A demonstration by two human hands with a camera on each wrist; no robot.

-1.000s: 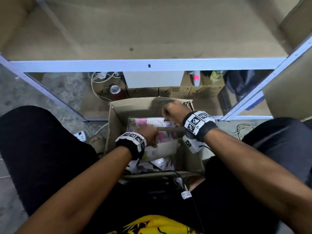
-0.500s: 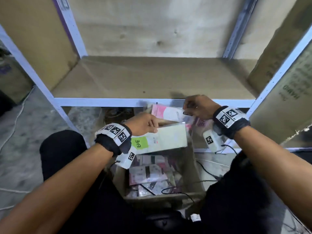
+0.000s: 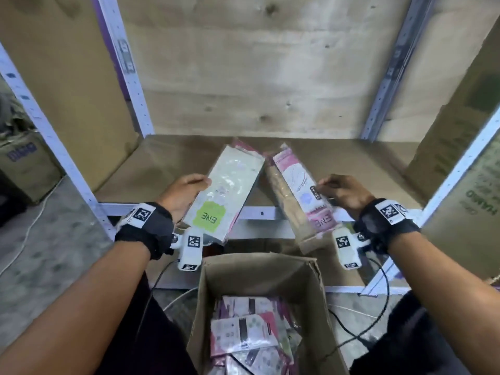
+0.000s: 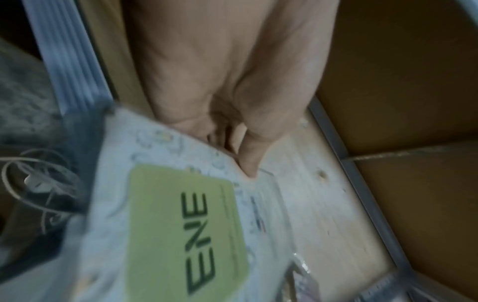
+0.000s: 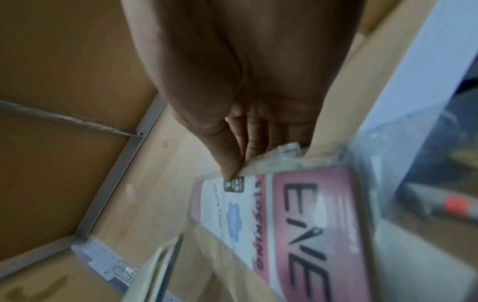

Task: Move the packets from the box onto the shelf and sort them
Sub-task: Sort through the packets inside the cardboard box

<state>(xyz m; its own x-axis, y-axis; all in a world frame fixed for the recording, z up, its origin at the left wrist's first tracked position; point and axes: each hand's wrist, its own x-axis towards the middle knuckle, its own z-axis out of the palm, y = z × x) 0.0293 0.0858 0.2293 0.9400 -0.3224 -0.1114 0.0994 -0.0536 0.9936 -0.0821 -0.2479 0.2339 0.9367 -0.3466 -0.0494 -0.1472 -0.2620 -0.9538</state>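
Packets, green-labelled gripped by left hand and pink-labelled pinched by right hand, glossy.

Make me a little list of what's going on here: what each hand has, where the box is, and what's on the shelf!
left hand: holds the green-label packet, thumb on top
right hand: pinches the pink-label packet with its fingers
packets: both tilted in the air above the shelf's front edge, far ends close together
shelf: brown board, no packet lying on it yet
box: open cardboard box on the floor below the hands
in the box: more packets piled loosely
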